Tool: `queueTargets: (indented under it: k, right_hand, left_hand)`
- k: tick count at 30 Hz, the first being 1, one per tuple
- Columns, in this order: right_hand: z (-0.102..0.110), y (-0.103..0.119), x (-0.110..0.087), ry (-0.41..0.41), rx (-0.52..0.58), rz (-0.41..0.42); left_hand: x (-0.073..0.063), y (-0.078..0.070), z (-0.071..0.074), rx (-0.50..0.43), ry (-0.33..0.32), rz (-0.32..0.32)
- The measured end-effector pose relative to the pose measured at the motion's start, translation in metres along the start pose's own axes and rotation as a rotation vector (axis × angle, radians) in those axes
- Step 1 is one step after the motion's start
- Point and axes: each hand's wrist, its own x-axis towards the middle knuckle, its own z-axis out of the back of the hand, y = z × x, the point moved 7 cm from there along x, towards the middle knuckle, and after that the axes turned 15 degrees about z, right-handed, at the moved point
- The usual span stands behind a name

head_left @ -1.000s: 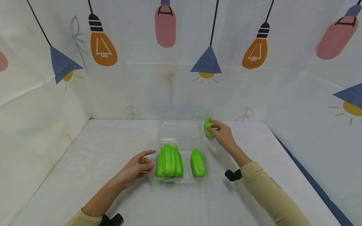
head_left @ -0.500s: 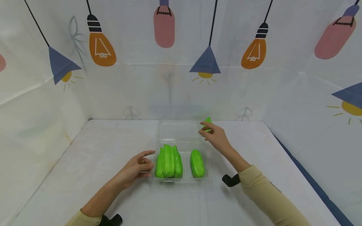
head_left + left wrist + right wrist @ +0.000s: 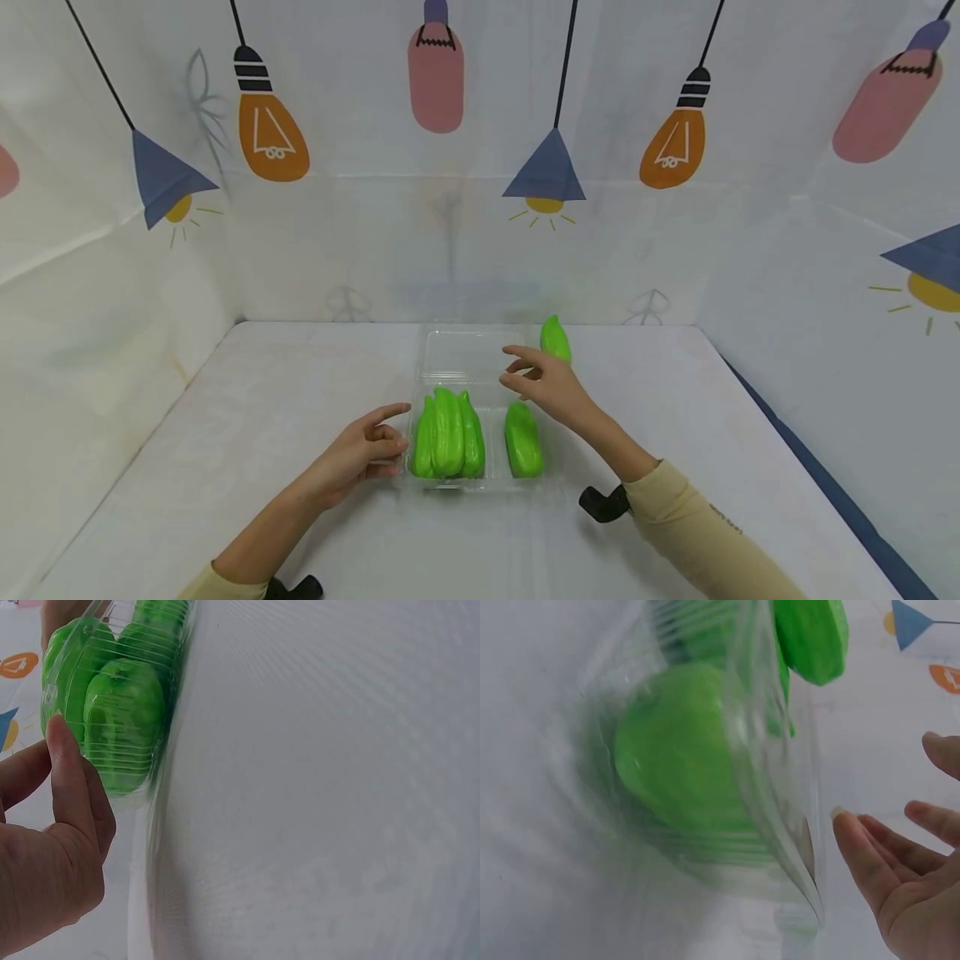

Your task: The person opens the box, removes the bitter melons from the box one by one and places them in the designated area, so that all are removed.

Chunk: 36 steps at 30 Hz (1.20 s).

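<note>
A clear plastic box (image 3: 495, 482) lies on the table with its lid (image 3: 465, 350) folded back. Three glossy green peppers (image 3: 448, 433) sit side by side in its left part, and one green pepper (image 3: 523, 439) stands apart at the right. Another green pepper (image 3: 555, 338) lies outside, beside the lid. My left hand (image 3: 367, 450) touches the box's left edge with its fingertips; in the left wrist view its thumb (image 3: 71, 776) reaches the rim. My right hand (image 3: 551, 383), holding nothing, hovers over the box's back right part, its fingers (image 3: 862, 855) apart from the wall.
The white table (image 3: 300, 375) ends at a back wall sheet (image 3: 360, 242) printed with lamps and bulbs. A dark blue strip (image 3: 810, 458) runs along the right table edge. Black wrist mounts (image 3: 603, 504) stick out below the forearms.
My right hand has moved left and toward me, away from the pepper beside the lid, which stays where it was. My left hand has kept its place at the box edge.
</note>
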Motion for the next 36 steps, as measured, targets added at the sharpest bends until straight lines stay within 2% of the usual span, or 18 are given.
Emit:
queueTargets:
  k: [15,24,36]
  right_hand:
    - [-0.039,0.013,-0.018,0.095,0.014,0.016]
    - [-0.059,0.018,-0.024,0.125,0.013,0.015]
    - [-0.065,0.03,-0.027,0.127,-0.023,0.045]
  left_hand:
    - [0.004,0.002,0.0,-0.011,0.008,0.002]
    - [0.003,0.006,-0.001,-0.026,-0.002,0.019]
    - [0.003,0.005,-0.004,-0.045,-0.002,0.015]
